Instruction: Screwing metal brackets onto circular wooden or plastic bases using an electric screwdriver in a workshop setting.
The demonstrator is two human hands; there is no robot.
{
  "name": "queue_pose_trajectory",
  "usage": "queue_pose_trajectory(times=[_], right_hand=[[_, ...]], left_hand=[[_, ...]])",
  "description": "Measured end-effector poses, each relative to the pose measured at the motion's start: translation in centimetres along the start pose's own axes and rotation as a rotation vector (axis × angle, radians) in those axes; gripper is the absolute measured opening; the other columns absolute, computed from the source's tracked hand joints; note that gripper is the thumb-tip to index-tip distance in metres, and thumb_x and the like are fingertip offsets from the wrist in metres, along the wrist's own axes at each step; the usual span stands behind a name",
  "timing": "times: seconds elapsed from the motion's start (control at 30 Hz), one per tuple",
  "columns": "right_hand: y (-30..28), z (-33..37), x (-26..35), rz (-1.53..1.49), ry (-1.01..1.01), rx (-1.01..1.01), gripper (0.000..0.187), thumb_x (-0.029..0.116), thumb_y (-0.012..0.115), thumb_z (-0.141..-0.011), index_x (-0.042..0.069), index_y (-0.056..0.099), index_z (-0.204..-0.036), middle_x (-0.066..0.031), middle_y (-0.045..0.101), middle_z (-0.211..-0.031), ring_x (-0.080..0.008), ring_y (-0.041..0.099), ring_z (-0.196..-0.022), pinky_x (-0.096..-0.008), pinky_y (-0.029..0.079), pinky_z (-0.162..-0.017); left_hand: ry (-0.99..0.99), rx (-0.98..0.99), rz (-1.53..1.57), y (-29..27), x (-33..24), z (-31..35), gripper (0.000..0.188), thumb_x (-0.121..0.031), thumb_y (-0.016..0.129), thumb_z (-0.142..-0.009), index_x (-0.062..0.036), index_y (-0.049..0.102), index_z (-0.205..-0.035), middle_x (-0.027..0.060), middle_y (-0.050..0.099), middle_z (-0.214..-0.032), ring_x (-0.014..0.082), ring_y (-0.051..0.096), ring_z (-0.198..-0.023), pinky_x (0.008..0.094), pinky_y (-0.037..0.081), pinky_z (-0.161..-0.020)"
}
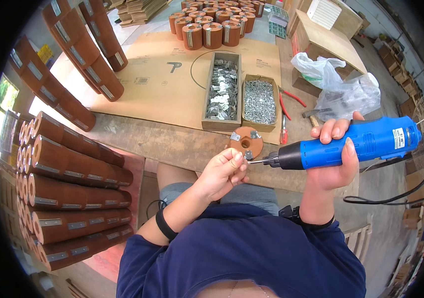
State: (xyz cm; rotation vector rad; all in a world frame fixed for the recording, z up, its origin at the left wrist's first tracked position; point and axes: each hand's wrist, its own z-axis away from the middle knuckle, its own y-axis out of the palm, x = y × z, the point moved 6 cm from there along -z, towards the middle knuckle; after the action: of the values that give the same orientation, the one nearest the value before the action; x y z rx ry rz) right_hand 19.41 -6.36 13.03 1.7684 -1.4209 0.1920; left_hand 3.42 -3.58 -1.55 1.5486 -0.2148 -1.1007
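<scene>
My right hand point(336, 149) is wrapped round a blue electric screwdriver point(361, 144), its black nose pointing left and its cable hanging off the right end. At the tip of its thin bit point(256, 162), my left hand point(224, 171) is pinched closed; whatever sits between the fingertips is too small and hidden to make out. Just beyond the fingertips stands a reddish-brown hollow cylinder point(256, 147) at the table's near edge. Its round top has a centre hole and several small metal clips point(255, 134) around the rim.
Beyond the cylinder are a wooden box point(205, 107) of metal clips and a carton point(275, 119) of screws. Red-handled pliers point(284, 107), a hammer point(314, 119) and plastic bags point(351, 94) lie to the right. Stacked brown cylinders point(78, 191) rise at left; more point(212, 36) stand at the back.
</scene>
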Motion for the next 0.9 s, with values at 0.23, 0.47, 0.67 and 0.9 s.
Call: queue_pose_trajectory(times=[0.23,0.47,0.67,0.9], right_hand=[[0.7,0.5,0.0,0.089,-0.055,0.003,0.052,0.017,0.047,-0.076,0.002,0.03,-0.123,-0.0068,0.045,-0.081,-0.0165,0.046,-0.072,-0.0358,0.045,-0.068],[0.7,0.6,-0.1,0.096,-0.044,-0.017,0.052,0.017,0.047,-0.076,0.002,0.03,-0.122,-0.0071,0.045,-0.081,-0.0166,0.047,-0.072,-0.0361,0.045,-0.068],[0.4,0.5,-0.5,0.041,0.006,-0.043,0.053,0.01,0.048,-0.075,0.004,0.025,-0.123,-0.0085,0.048,-0.079,-0.0176,0.052,-0.07,-0.0386,0.049,-0.068],[0.6,0.4,-0.8,0.047,0.041,0.013,0.056,0.009,0.051,-0.073,0.003,0.025,-0.122,-0.0089,0.048,-0.078,-0.0187,0.052,-0.069,-0.039,0.048,-0.067]], left_hand=[[0.033,0.001,0.057,-0.8,-0.1,-0.1,0.005,-0.008,0.052,-0.085,-0.0081,0.053,-0.09,0.0031,0.058,-0.081,0.0074,0.049,-0.058,0.0281,0.048,-0.07],[0.058,0.027,0.045,-1.3,0.1,-0.1,0.013,-0.002,0.055,-0.081,-0.0057,0.059,-0.094,0.0089,0.062,-0.086,0.009,0.054,-0.06,0.028,0.049,-0.071],[0.057,0.018,0.007,-1.2,0.0,0.0,0.011,-0.001,0.057,-0.08,-0.0026,0.059,-0.091,0.0106,0.062,-0.085,0.0096,0.055,-0.06,0.0273,0.049,-0.07],[-0.036,-0.098,-0.452,-0.9,-0.5,0.1,0.008,-0.004,0.056,-0.081,-0.0015,0.059,-0.089,0.0106,0.062,-0.083,0.011,0.056,-0.061,0.0233,0.049,-0.064]])
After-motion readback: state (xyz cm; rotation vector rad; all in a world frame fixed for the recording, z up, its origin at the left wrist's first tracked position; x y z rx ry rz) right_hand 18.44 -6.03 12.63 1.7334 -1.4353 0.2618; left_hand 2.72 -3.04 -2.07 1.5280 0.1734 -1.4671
